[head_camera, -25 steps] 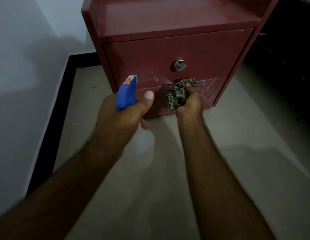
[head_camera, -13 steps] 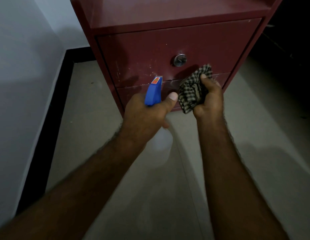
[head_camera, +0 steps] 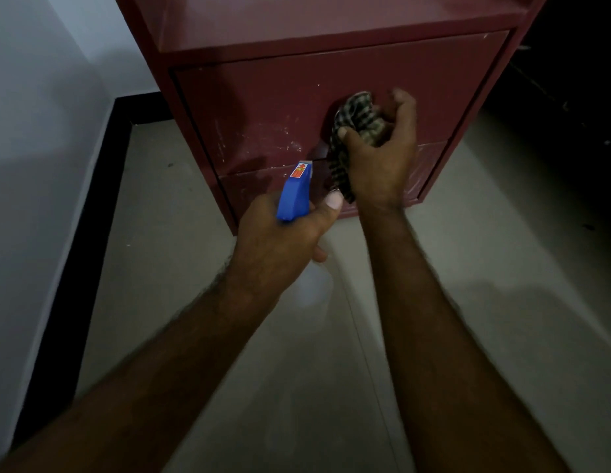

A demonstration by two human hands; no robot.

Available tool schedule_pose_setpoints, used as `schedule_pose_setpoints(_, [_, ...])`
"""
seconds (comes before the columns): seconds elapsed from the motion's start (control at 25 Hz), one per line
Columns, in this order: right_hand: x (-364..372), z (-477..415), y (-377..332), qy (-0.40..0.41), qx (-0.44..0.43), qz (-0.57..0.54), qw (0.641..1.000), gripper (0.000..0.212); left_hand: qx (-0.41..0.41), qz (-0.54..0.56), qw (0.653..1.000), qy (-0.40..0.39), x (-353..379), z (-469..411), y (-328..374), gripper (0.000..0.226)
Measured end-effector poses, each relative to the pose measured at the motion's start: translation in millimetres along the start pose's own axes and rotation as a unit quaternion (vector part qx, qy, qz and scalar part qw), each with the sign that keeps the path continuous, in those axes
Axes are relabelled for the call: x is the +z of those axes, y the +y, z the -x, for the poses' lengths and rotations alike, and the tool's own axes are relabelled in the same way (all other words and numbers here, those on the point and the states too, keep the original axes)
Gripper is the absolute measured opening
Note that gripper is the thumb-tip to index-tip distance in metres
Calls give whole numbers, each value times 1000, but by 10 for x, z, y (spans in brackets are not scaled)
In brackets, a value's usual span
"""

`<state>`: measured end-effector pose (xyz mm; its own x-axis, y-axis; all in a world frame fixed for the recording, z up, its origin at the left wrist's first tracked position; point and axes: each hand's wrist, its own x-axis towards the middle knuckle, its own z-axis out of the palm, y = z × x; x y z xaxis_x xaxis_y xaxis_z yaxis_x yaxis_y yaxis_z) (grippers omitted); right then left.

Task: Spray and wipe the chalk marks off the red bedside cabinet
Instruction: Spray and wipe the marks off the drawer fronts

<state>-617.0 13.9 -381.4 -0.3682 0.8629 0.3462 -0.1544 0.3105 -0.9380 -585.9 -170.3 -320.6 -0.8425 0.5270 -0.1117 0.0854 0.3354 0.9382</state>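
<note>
The red bedside cabinet [head_camera: 270, 107] stands in front of me with two drawers. White chalk marks [head_camera: 287, 141] speckle the lower part of the upper drawer front. My right hand [head_camera: 379, 162] grips a bunched checked cloth [head_camera: 355, 121] and presses it against the upper drawer, covering its round knob. My left hand [head_camera: 283, 244] holds a spray bottle with a blue head [head_camera: 294, 192]; the nozzle points at the seam between the drawers. The pale bottle body [head_camera: 314, 285] shows faintly below my fist.
A white wall [head_camera: 34, 131] with a black skirting strip [head_camera: 89, 240] runs along the left. The floor [head_camera: 485, 268] is pale tile. A dark area [head_camera: 570, 97] lies to the right of the cabinet.
My right hand moved the cloth up from the lower drawer to the upper drawer's knob. The left hand shifted right with the bottle, and my view came closer to the cabinet.
</note>
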Motion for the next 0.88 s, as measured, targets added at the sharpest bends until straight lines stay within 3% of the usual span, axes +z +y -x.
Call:
schedule_pose_setpoints(0.12, [132, 70, 46, 36, -112, 110, 987, 76, -8, -3, 1000, 7, -73, -3, -22, 37])
schedule_pose_setpoints(0.2, [185, 66, 101, 34, -111, 119, 986, 76, -15, -2, 1000, 17, -128, -17, -52, 35])
schedule_pose_setpoints(0.28, [225, 62, 145, 37, -47, 62, 996, 74, -25, -7, 999, 26, -186, -41, -90, 35])
schedule_pose_setpoints(0.4, [294, 80, 104, 67, 138, -90, 984, 67, -26, 1, 999, 38, -259, -43, -113, 38])
schedule_pose_setpoints(0.48, [359, 96, 61, 64, 174, -113, 976, 69, -20, 8, 999, 41, -282, -27, -110, 40])
schedule_pose_setpoints(0.64, [332, 133, 14, 20, 12, 25, 999, 87, -25, 1, 999, 42, -294, 14, -79, 35])
schedule_pose_setpoints(0.88, [125, -12, 42, 28, -42, 87, 995, 74, -15, -15, 999, 41, -400, 9, -143, 52])
